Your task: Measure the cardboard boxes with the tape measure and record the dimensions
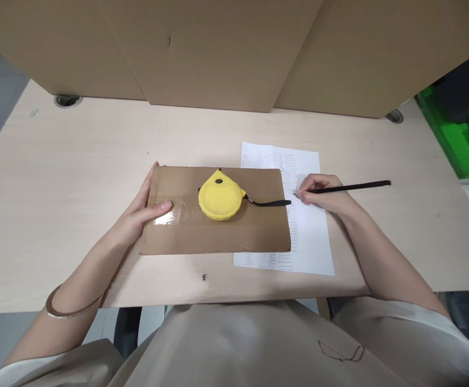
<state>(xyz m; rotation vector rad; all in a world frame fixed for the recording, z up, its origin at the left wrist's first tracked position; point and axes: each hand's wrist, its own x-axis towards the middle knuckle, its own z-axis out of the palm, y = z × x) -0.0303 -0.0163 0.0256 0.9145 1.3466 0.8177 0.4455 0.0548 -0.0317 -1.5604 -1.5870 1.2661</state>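
My left hand (pixel 141 207) grips the left end of a flat piece of brown cardboard (pixel 242 234), thumb on top and the other fingers behind its edge. On the cardboard lies a yellow rounded case (pixel 220 200) that looks like a tape measure, its black wrist strap (pixel 272 203) stretched to the right. A printed sheet of paper (pixel 309 236) is partly hidden beneath the cardboard. My right hand (pixel 325 192) is closed around a black pencil (pixel 355 186), its tip at the paper just right of the cardboard.
Tall brown cardboard panels (pixel 210 54) stand along the back of the pale wooden table (pixel 57 215). Round cable holes (pixel 68 101) sit near both back corners. A green surface (pixel 439 134) with dark equipment is beyond the right edge.
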